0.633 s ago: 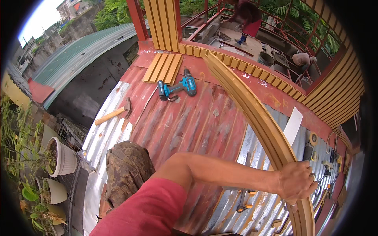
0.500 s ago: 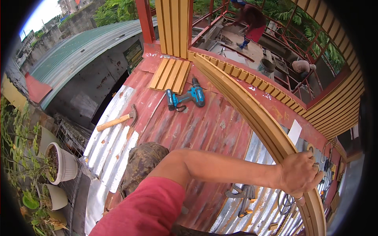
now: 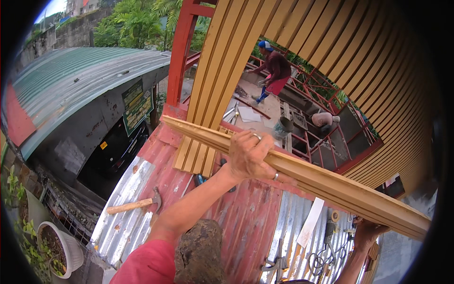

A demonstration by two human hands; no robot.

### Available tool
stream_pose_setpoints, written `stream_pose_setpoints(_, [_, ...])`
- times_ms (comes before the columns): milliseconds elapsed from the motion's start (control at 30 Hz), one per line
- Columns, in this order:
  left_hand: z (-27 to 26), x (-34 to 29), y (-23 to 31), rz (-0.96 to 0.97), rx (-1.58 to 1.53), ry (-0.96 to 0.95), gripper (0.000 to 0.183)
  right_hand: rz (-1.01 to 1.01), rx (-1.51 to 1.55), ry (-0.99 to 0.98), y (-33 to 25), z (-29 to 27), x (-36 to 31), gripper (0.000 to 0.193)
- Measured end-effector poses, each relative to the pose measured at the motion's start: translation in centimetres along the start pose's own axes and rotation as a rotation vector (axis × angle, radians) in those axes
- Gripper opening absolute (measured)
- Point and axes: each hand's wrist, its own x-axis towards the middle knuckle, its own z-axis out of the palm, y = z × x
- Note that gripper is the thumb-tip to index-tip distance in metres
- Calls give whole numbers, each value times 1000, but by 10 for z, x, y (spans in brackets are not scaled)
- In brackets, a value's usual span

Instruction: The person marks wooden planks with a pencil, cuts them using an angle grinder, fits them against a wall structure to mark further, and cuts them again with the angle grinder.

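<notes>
A long tan fluted wall panel (image 3: 312, 177) slants across my front, its far-left end near the upright slatted wall. My left hand (image 3: 250, 154) is closed over its upper edge, a ring showing. Toward the panel's right end, my right hand (image 3: 370, 232) grips it from below, fingers partly hidden. A short slatted panel piece (image 3: 193, 158) lies beyond my left forearm. The teal cordless drill (image 3: 200, 179) is mostly hidden behind that forearm. Left of the arm, a wooden-handled hammer (image 3: 135, 205) rests on the corrugated roof.
The red and silver corrugated roof (image 3: 236, 227) lies beneath me. A white strip (image 3: 311, 221), pliers-like tools (image 3: 275, 264) and coiled cord (image 3: 318, 262) lie on it. Past the window opening, a person (image 3: 275, 71) bends near a bucket (image 3: 283, 128); another crouches. A potted plant (image 3: 61, 251) stands below left.
The panel has swung from a steep slant to a flatter one, lifted nearer. My left hand has moved left along it, and my right hand has come into view at its right part.
</notes>
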Motion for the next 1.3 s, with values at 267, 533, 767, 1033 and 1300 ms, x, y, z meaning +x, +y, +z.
stream_pose_setpoints(267, [-82, 31, -40, -27, 210, 15, 81, -170, 266, -119, 9, 154, 68, 70])
stream_pose_setpoints(533, [-133, 77, -58, 5, 541, -29, 83, -103, 371, -363, 84, 238, 144, 67])
stream_pose_setpoints(767, [-204, 66, -103, -117, 1027, -60, 87, 147, -160, -679, 240, 322, 203, 69])
stream_pose_setpoints(1033, [-230, 78, -127, -409, 1186, -13, 78, -243, -439, -566, 340, 481, 238, 83])
stream_pose_setpoints(1300, [-236, 94, -118, -651, 974, 172, 61, -115, -418, -366, 361, 513, 291, 104])
